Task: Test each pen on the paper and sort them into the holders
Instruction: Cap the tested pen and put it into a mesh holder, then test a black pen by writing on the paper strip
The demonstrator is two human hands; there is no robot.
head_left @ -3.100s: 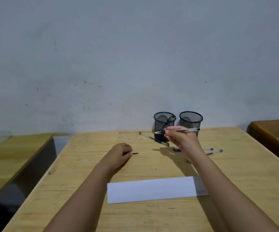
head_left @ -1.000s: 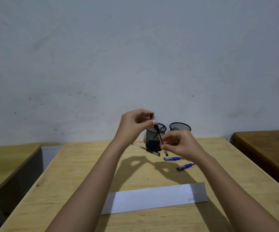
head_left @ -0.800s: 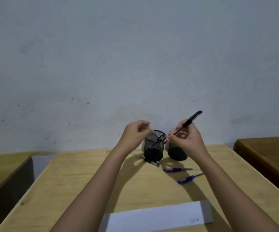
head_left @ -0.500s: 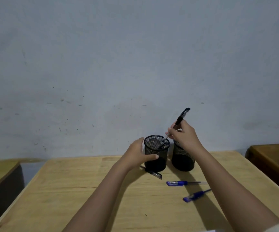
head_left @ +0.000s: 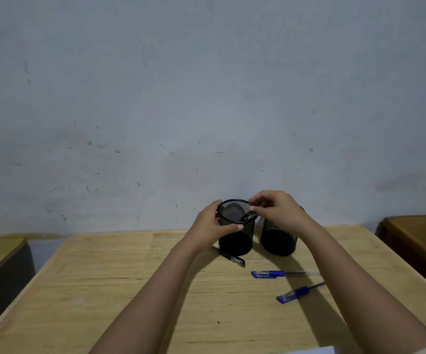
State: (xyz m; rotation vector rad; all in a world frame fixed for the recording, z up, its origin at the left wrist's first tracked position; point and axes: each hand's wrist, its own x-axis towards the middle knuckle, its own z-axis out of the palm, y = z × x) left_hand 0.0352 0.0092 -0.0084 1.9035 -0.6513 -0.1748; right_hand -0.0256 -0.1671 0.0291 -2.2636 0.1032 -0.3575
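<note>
A pale wooden table (head_left: 130, 290) stands against a scuffed grey wall (head_left: 206, 98), with a darker desk (head_left: 424, 241) to its right. Near the wall the left hand (head_left: 210, 226) grips the left mesh holder (head_left: 234, 242), a pen top (head_left: 249, 216) leaning on its rim; the right hand (head_left: 279, 210) curls over that rim, and I cannot tell whether it holds anything. The right mesh holder (head_left: 279, 240) stands just beside, with a black pen (head_left: 232, 259), a blue pen (head_left: 270, 274) and a second blue pen (head_left: 296, 294) lying in front.

Dim, soft shadows, perhaps slight blur

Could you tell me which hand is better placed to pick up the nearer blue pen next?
Probably the right hand: the nearer blue pen lies by its forearm, while the left hand grips the left holder.
</note>
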